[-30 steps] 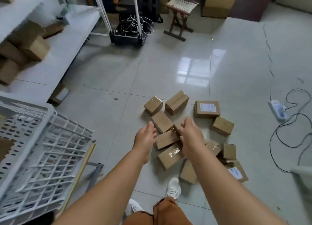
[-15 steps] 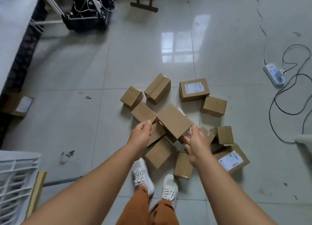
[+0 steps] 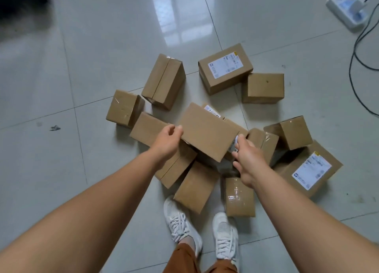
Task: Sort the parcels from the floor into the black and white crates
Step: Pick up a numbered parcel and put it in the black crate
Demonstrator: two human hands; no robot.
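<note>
Both hands hold one plain brown cardboard parcel [image 3: 207, 132], lifted a little above the pile of brown cardboard parcels [image 3: 190, 182] on the pale tiled floor [image 3: 61, 88]. The left hand [image 3: 167, 142] grips its left end and the right hand [image 3: 247, 160] pinches its right end, so the long axis runs from hand to hand, sloping slightly down to the right. No crate is in view. On the held parcel's right end a white label [image 3: 235, 144] shows by the right fingers, its print too small to read. Other parcels around it carry white shipping labels, also unreadable.

Pale glossy tiled floor [image 3: 102, 67]; cardboard parcels [image 3: 224, 67] clustered on it, power strip [image 3: 346, 8] far right.
</note>
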